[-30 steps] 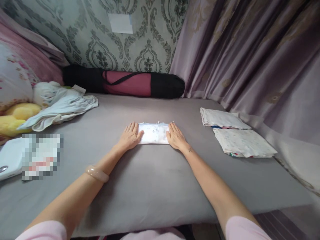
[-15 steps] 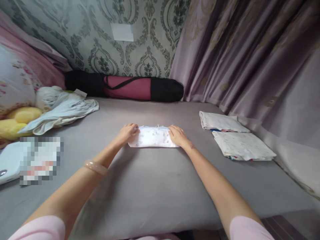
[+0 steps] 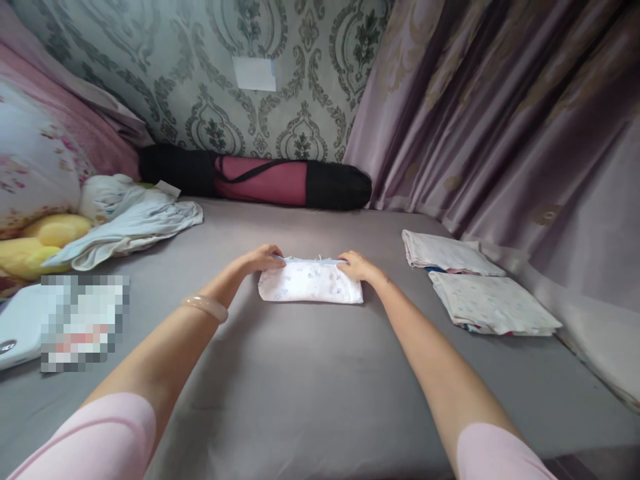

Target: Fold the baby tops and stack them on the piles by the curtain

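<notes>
A white cloth with a faint bluish print (image 3: pixel 311 283), folded into a long rectangle, rests on the grey sheet (image 3: pixel 320 387) in front of me. At its far left corner my left hand (image 3: pixel 265 259) grips the edge, thumb on the near side and fingers curled behind. My right hand (image 3: pixel 356 265) pinches the far right corner in the same way. A few loose threads stand up along the far edge between the hands. The fingertips behind the cloth are partly hidden.
Two folded cloth stacks, a farther one (image 3: pixel 453 253) and a nearer one (image 3: pixel 495 303), lie to the right by the curtain (image 3: pixel 440 133). A black and maroon long bag (image 3: pixel 260 181) lies along the wall. Leftward are a crumpled cloth (image 3: pixel 135 220), a yellow plush (image 3: pixel 45 247) and a white device (image 3: pixel 30 320).
The far edge of the cloth now sits slightly raised between my hands, and my fingers have curled further round its corners. The view has shifted a little.
</notes>
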`<state>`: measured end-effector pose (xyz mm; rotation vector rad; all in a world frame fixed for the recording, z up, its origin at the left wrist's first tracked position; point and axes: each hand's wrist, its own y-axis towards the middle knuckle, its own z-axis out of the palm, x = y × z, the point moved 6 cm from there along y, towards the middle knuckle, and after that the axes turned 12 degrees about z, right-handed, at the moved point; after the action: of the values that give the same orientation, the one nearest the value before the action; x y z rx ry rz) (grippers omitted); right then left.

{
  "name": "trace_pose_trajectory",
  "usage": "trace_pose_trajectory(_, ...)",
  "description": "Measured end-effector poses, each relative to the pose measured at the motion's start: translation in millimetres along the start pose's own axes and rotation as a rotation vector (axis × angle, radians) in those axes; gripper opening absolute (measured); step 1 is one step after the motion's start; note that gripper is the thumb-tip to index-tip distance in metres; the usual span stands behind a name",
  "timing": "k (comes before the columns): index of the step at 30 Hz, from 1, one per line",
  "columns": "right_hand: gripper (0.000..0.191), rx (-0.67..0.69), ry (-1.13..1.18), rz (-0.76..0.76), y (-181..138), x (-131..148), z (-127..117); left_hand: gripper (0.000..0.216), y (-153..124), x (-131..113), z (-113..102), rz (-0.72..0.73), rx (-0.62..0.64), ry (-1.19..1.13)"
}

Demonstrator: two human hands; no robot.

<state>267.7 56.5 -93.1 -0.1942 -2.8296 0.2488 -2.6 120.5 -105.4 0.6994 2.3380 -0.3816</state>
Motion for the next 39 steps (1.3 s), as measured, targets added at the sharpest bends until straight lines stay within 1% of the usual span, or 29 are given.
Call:
trace_pose_trajectory(2, 0.036, 0.021, 0.018, -0.006, 4, 1, -3, 0.05, -1, -1, -1, -0.032, 0.022, -0.077)
trace_pose_trajectory(5, 0.029, 0.061, 0.057, -0.028, 4, 2, -7, 0.051, -3, -7, -4, -0.056, 0.025, -0.12)
trace_pose_trajectory(7, 0.026, 0.079, 0.122, -0.042, -1, 2, -13, 0.049, -7, -14, -9, -0.037, 0.009, -0.169)
trace_pose_trajectory(11, 0.022, 0.101, 0.328, -0.075, -17, -1, -33, 0.051, -21, -30, -21, 0.014, -0.009, -0.363)
trace_pose_trajectory(15, 0.027, 0.118, 0.475, -0.129, -37, -1, -60, 0.054, -37, -54, -42, 0.097, 0.0, -0.447)
trace_pose_trajectory(17, 0.029, 0.072, 0.514, -0.167, -47, 2, -77, 0.051, -44, -69, -55, 0.175, -0.034, -0.429)
trace_pose_trajectory(18, 0.029, 0.026, 0.526, -0.191, -52, 4, -86, 0.049, -47, -77, -63, 0.219, -0.069, -0.409)
trace_pose_trajectory(20, 0.027, -0.12, 0.521, -0.23, -65, 8, -102, 0.046, -55, -90, -74, 0.304, -0.156, -0.347)
trace_pose_trajectory(22, 0.021, -0.286, 0.45, -0.279, -82, 11, -109, 0.041, -66, -97, -78, 0.374, -0.217, -0.251)
trace_pose_trajectory(23, 0.016, -0.345, 0.388, -0.317, -92, 13, -106, 0.037, -72, -97, -75, 0.397, -0.226, -0.186)
trace_pose_trajectory(24, 0.014, -0.374, 0.314, -0.362, -102, 15, -99, 0.032, -78, -97, -69, 0.415, -0.223, -0.111)
trace_pose_trajectory(25, 0.015, -0.373, 0.236, -0.415, -111, 16, -88, 0.027, -86, -95, -60, 0.435, -0.203, -0.031)
trace_pose_trajectory(27, 0.025, -0.302, 0.099, -0.493, -129, 16, -56, 0.021, -102, -89, -36, 0.484, -0.131, 0.112)
trace_pose_trajectory(29, 0.032, -0.22, 0.012, -0.528, -144, 12, -24, 0.021, -119, -83, -9, 0.549, -0.041, 0.195)
trace_pose_trajectory(31, 0.034, -0.161, -0.034, -0.538, -157, 8, -1, 0.026, -133, -78, 13, 0.589, 0.03, 0.234)
trace_pose_trajectory(32, 0.035, -0.143, -0.043, -0.54, -162, 6, 6, 0.029, -139, -75, 21, 0.597, 0.051, 0.249)
trace_pose_trajectory(34, 0.038, -0.121, -0.051, -0.537, -170, 5, 11, 0.036, -149, -71, 30, 0.603, 0.072, 0.279)
trace_pose_trajectory(36, 0.041, -0.104, -0.065, -0.523, -175, 5, 9, 0.041, -154, -69, 32, 0.607, 0.075, 0.305)
trace_pose_trajectory(38, 0.04, -0.092, -0.083, -0.491, -176, 8, 4, 0.04, -156, -69, 32, 0.605, 0.068, 0.32)
trace_pose_trajectory(39, 0.037, -0.096, -0.085, -0.468, -175, 11, 2, 0.037, -155, -71, 31, 0.599, 0.046, 0.322)
